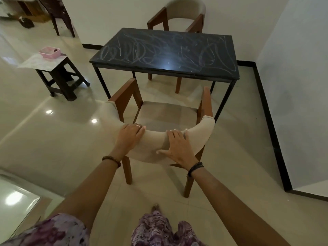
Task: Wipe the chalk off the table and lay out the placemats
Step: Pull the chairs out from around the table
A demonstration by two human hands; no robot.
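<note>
Two chairs flank dark table (165,50), which stands by wall, top covered edge to edge in pale chalk scribbles (134,50). Near chair (159,119) sits in front of me, pulled clear of table; far chair (184,15) behind table. My left hand (128,137) grips curved cream backrest, fingers curled over top edge. My right hand (177,146) grips same backrest beside it, thumb spread on outer face. Hands apart. Stool (58,75) at left carries pink tub (50,52) on pale sheets, possibly placemats; cannot tell.
</note>
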